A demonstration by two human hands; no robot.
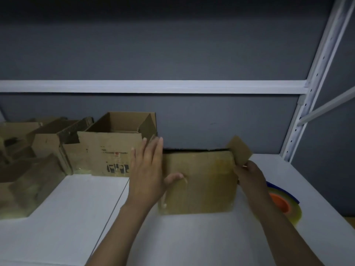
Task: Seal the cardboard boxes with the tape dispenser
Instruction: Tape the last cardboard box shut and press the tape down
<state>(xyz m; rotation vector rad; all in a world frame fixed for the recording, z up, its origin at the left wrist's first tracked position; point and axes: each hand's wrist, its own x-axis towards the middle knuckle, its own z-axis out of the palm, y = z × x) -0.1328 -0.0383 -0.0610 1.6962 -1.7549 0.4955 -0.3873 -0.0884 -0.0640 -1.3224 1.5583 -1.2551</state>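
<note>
Where the sealing stands: no fresh tape is going on anywhere that I can see. The box in hand point(199, 181) is only being closed, so I'd call this early.
Box in hand: middle of the white shelf top point(76, 217). Its broad flap is down, a dark gap runs along the far edge, and the small right flap point(239, 149) stands up.
Left hand point(147, 169): fingers straight and released, flat against the box's left side, with the thumb lying on the broad flap.
Right hand point(249, 175): fingers curled, pinching the small right flap at its lower edge.
Tape dispenser point(284, 202): lying untouched on the shelf, just right of the right forearm. It has a blue frame, an orange core and a clear roll.
Left to do: tuck that flap, close the gap, fetch the dispenser and tape the seam.
Other boxes: an open box point(107, 148) stands at far left, touching or just beside the one in hand. More loose cardboard point(28, 169) lies left of it, apparently unsealed.
In the way: the raised flap, and the right forearm lying between box and dispenser.
Surroundings: grey wall, a white shelf rail point(153, 86) and an upright point(299, 120) at right.
</note>
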